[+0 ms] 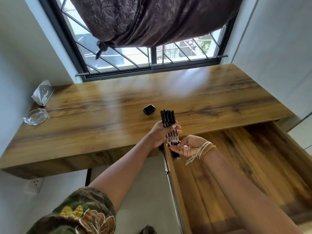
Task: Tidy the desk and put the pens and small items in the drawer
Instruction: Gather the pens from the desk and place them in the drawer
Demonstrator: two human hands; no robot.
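My left hand (159, 135) grips a bundle of several black-capped pens (168, 120), held upright above the desk's front edge. My right hand (187, 146) lies palm up just under the pens' lower ends, fingers apart, touching their tips. Both hands hover over the left end of the open wooden drawer (236, 166), which is pulled out toward me at the right. A small black case (149, 109) rests on the wooden desk (101, 115) just beyond the pens. A dark object (176, 155) shows below my right hand at the drawer's corner.
A glass ashtray (35, 117) and a tissue holder (42, 94) stand at the desk's far left. A barred window with a tied-up curtain (143, 22) is behind the desk. A wall socket (35, 183) sits under the desk at the left.
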